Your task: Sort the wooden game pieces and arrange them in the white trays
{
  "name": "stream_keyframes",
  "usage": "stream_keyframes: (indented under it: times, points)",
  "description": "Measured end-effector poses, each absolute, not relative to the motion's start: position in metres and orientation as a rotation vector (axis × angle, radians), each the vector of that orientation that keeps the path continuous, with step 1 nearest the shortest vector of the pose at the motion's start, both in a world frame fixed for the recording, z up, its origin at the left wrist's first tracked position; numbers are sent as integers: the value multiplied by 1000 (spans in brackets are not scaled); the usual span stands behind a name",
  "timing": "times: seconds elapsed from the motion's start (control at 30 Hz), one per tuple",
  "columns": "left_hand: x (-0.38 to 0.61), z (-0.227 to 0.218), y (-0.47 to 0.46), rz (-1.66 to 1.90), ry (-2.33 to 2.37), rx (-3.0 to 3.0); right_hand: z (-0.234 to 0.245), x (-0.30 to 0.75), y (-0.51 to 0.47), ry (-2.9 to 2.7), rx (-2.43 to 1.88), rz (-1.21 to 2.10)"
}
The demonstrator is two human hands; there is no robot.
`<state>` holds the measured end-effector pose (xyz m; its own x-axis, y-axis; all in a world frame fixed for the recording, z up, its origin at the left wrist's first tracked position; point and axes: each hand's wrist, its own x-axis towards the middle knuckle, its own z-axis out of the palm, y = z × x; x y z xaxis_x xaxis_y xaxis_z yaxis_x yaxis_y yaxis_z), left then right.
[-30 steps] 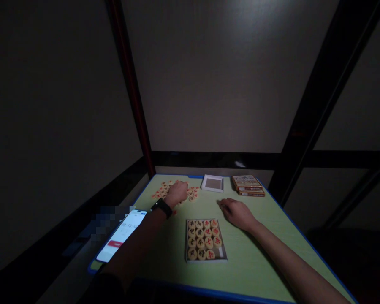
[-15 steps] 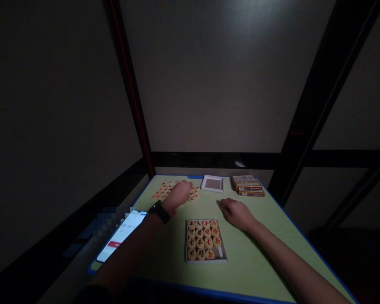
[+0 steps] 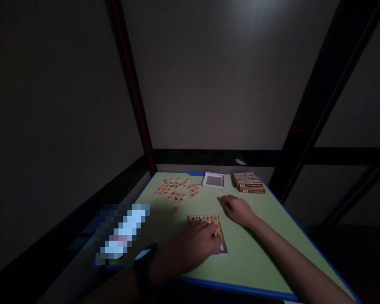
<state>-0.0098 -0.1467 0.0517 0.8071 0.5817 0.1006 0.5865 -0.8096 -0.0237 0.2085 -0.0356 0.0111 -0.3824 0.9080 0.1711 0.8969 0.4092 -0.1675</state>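
Observation:
My left hand (image 3: 198,245), with a dark watch on the wrist, lies over the near part of a shallow tray (image 3: 223,248) packed with round game pieces (image 3: 210,219) marked in red and black. Its fingers are curled at the tray's right side; what they hold, if anything, is hidden. My right hand (image 3: 237,209) rests on the green table (image 3: 259,257) just right of the tray's far corner, fingers loosely bent, nothing in it. A scatter of loose pieces (image 3: 175,190) lies at the far left, with one single piece (image 3: 175,208) nearer.
A white empty box tray (image 3: 213,180) and a stack of brown boxes (image 3: 248,182) sit at the table's far edge. A lit phone (image 3: 123,232) lies at the left edge. Dark frame posts (image 3: 131,88) rise behind the table, which has a blue rim.
My left hand has pulled back from the scattered pieces at the far left to the tray in front of me. My right hand has stayed put.

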Motion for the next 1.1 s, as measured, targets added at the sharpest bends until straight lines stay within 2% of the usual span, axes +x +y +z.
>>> stream_keyframes:
  times: [0.2, 1.1]
  points:
    - [-7, 42, -141, -183, -967, -2934, 11, 209, -36, -2431, -1565, 62]
    - [-22, 49, -130, -172, -963, -3180, 9, 210, -34, -2442, -1579, 38]
